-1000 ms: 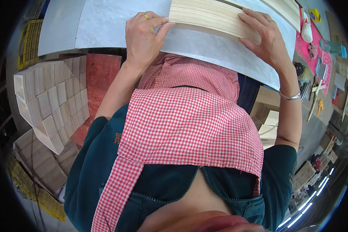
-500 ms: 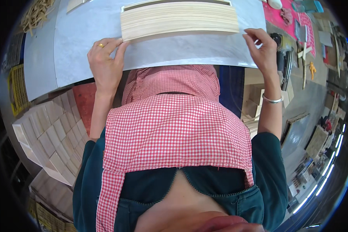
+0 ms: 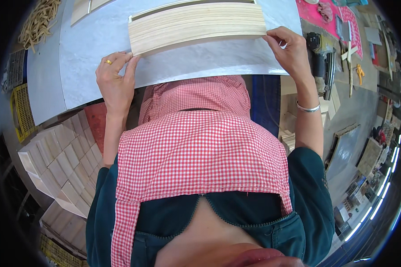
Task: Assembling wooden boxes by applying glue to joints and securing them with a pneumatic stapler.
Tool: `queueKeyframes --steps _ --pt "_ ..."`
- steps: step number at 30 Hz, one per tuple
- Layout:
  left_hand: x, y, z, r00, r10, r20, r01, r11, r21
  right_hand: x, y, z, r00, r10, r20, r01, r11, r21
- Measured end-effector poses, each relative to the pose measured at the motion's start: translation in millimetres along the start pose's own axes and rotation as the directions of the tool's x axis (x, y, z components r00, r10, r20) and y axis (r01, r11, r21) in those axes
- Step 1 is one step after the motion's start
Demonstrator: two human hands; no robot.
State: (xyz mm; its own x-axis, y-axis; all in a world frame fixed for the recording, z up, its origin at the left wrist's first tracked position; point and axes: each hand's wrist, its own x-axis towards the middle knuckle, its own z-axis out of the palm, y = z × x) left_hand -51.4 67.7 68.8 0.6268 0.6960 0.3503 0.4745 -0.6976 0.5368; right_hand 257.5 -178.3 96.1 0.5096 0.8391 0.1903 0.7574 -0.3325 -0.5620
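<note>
A long pale wooden box (image 3: pixel 196 27) with striped grain lies on the grey-white tabletop (image 3: pixel 178 64) in front of me. A narrow gap runs along its far side, behind the near panel. At the box's near left corner, my left hand (image 3: pixel 116 82) pinches the edge between thumb and fingers; a gold ring is on one finger. My right hand (image 3: pixel 290 51) has its thumb and curled forefinger on the near right corner. A silver bangle circles that wrist. The undersides of the box's corners are hidden.
Flat wooden pieces (image 3: pixel 87 8) lie at the table's far left, near a heap of curled wood strips (image 3: pixel 39 22). Stacked wooden boxes (image 3: pixel 64 158) stand low at my left by a yellow crate (image 3: pixel 23 107). On the right are a black tool (image 3: pixel 318 62) and orange scissors (image 3: pixel 360 74).
My right hand has closed in from beside the box and now grips its right corner. The left hand stays at the left corner. Box and table sit slightly further left in view.
</note>
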Motion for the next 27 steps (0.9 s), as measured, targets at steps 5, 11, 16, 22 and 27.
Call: queueKeyframes --steps 5,11,16,22,27 --pt "4.1 -3.3 4.2 0.999 0.049 0.024 -0.047 0.997 -0.064 -1.0 8.4 1.6 0.997 -0.060 -0.040 0.059 0.998 -0.032" --pt "13.3 -28.0 -11.7 0.997 0.025 0.071 -0.022 0.999 -0.040 -11.7 -11.1 19.6 0.989 -0.128 -0.069 0.124 0.990 -0.067" --pt "16.9 -39.1 -11.8 0.989 0.096 0.115 -0.090 0.995 -0.050 -16.0 -8.3 24.8 0.992 -0.075 -0.103 0.072 0.997 -0.033" --pt "12.1 -58.4 -21.6 0.979 0.059 0.197 -0.055 0.998 -0.025 -23.1 38.3 0.1 0.980 0.001 -0.197 0.015 0.997 0.079" --pt "-1.8 -100.0 -44.0 0.968 -0.226 0.104 0.233 0.970 -0.061 -32.2 210.5 -117.3 0.563 0.207 -0.800 -0.553 0.814 -0.179"
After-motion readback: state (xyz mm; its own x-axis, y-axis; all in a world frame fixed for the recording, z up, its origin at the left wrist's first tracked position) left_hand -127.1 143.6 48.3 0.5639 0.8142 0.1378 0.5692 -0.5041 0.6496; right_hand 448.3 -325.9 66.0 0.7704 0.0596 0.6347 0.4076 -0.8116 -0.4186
